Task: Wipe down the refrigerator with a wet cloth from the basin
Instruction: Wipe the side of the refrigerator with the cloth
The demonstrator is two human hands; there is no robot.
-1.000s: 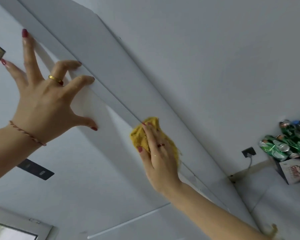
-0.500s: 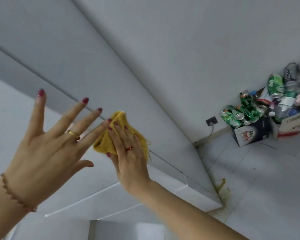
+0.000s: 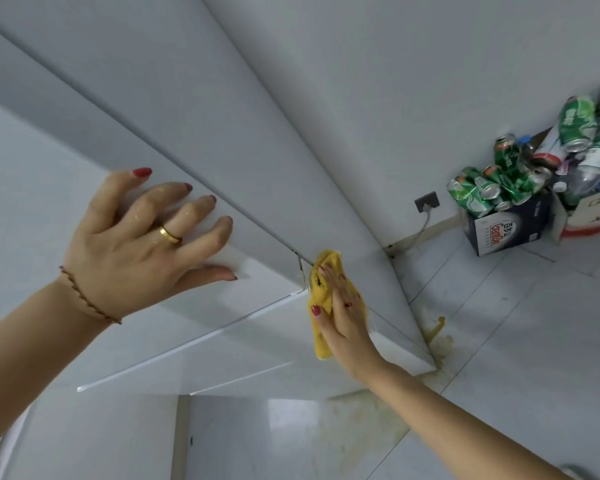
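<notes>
The white refrigerator (image 3: 222,140) fills the left and middle of the head view, seen from above along its side edge. My right hand (image 3: 343,306) presses a yellow cloth (image 3: 321,296) flat against the fridge's side edge, low down near the gap between door panels. My left hand (image 3: 142,237) rests on the upper door's edge, fingers curled over it, wet, with a gold ring and a cord bracelet. The basin is not in view.
Cardboard boxes (image 3: 506,226) heaped with green cans and plastic bottles stand on the floor at the right by the wall. A wall socket (image 3: 426,201) with a cable sits low on the wall. A yellowish stain (image 3: 437,336) marks the tiled floor at the fridge's corner.
My right hand slid the cloth down along the fridge's edge toward the lower panels. My left hand, lifted off half a second ago, has come back to grip the door edge.
</notes>
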